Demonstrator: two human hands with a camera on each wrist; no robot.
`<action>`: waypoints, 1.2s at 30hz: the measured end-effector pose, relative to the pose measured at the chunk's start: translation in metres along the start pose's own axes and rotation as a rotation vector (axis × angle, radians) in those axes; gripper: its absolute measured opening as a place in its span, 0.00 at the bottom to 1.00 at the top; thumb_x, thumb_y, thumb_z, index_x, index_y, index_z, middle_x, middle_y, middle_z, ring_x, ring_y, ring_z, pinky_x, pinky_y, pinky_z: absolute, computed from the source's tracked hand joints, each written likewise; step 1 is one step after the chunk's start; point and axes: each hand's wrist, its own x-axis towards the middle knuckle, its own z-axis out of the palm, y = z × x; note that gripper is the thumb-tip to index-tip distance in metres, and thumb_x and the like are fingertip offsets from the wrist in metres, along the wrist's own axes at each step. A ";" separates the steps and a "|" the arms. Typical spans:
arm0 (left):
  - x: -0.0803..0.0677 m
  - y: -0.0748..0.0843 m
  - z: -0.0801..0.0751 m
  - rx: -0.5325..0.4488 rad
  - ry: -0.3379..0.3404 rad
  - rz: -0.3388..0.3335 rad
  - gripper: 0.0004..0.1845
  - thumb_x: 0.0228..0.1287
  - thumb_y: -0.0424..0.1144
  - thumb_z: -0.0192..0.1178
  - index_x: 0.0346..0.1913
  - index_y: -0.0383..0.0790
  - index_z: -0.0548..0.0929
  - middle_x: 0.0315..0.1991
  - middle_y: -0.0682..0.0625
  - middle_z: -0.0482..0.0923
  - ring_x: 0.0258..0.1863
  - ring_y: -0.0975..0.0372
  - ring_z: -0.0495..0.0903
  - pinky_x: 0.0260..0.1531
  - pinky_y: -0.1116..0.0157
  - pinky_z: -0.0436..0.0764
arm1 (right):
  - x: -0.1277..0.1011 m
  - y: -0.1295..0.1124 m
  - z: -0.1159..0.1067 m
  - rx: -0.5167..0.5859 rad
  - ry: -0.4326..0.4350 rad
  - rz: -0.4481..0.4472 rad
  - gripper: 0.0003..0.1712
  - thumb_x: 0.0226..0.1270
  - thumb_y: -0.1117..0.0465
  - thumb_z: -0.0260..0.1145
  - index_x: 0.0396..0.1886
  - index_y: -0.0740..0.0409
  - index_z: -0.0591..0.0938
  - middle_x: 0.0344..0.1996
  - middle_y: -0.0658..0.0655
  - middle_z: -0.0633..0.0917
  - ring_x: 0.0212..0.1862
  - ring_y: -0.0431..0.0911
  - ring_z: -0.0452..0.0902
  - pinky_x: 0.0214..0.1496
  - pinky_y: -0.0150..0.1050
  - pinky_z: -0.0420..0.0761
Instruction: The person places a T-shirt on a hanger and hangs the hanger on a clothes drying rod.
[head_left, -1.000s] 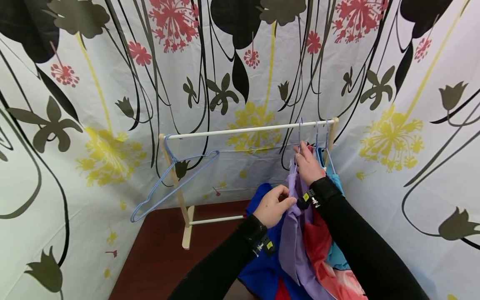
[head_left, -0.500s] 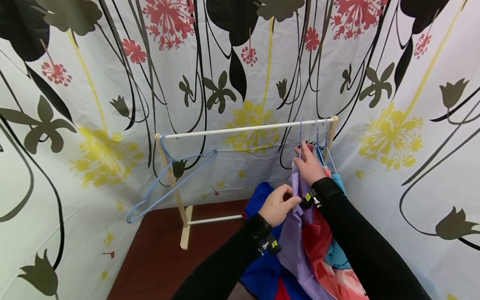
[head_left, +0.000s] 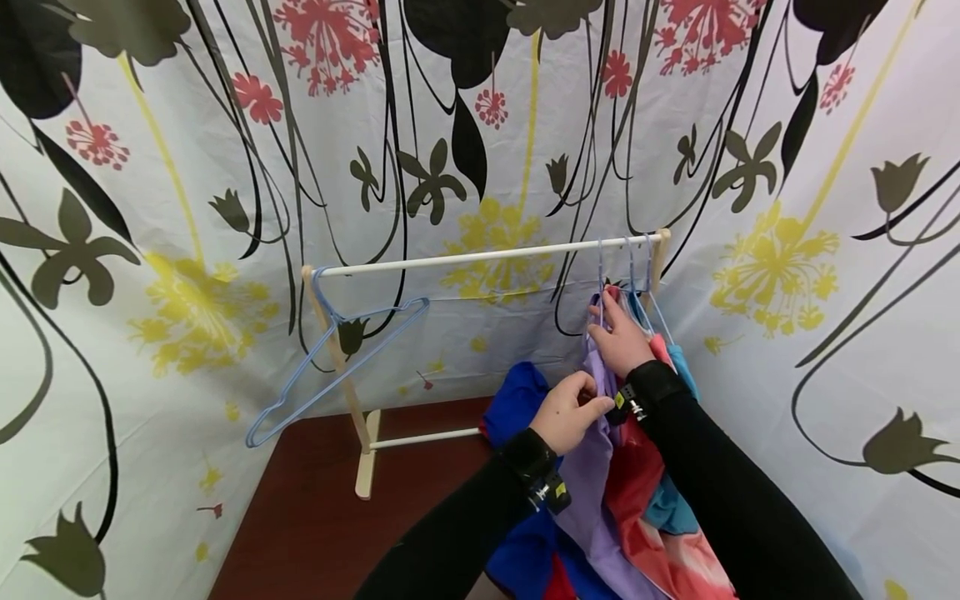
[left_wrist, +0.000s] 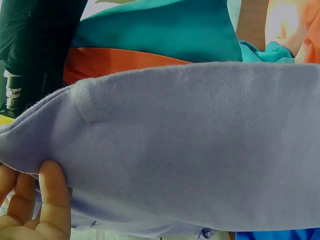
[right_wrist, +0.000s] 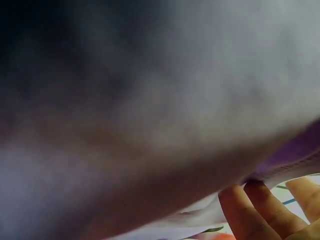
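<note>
i see the lilac garment (head_left: 592, 467) hanging at the right end of the rail (head_left: 480, 255), my left hand (head_left: 572, 412) pinching its edge and my right hand (head_left: 619, 337) gripping its top by the hanger hook (head_left: 601, 265), where a hard tug could unhook it onto the tabletop (head_left: 322, 517).

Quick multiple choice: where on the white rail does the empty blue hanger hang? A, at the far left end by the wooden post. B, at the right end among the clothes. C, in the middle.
A: the empty blue hanger hooks on the rail right beside the left post, away from both hands.
</note>
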 end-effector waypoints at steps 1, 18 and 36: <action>0.001 0.000 0.002 0.004 0.006 -0.001 0.10 0.74 0.43 0.61 0.37 0.43 0.74 0.30 0.55 0.71 0.27 0.67 0.71 0.28 0.69 0.71 | 0.000 0.001 0.000 -0.007 0.003 -0.004 0.42 0.77 0.64 0.53 0.82 0.57 0.43 0.72 0.66 0.69 0.73 0.60 0.61 0.72 0.52 0.62; -0.003 -0.006 0.015 0.096 0.017 -0.072 0.09 0.73 0.47 0.62 0.37 0.48 0.76 0.26 0.56 0.72 0.24 0.66 0.71 0.25 0.69 0.70 | -0.016 0.007 -0.002 -0.113 -0.025 0.008 0.40 0.80 0.59 0.53 0.83 0.56 0.45 0.69 0.70 0.71 0.70 0.62 0.67 0.70 0.56 0.64; -0.042 -0.009 -0.017 0.186 -0.032 0.027 0.13 0.76 0.50 0.56 0.56 0.49 0.80 0.50 0.59 0.76 0.48 0.68 0.77 0.47 0.68 0.77 | -0.032 -0.027 0.001 -0.160 0.060 -0.006 0.33 0.76 0.59 0.54 0.77 0.62 0.62 0.66 0.71 0.71 0.64 0.64 0.71 0.64 0.59 0.70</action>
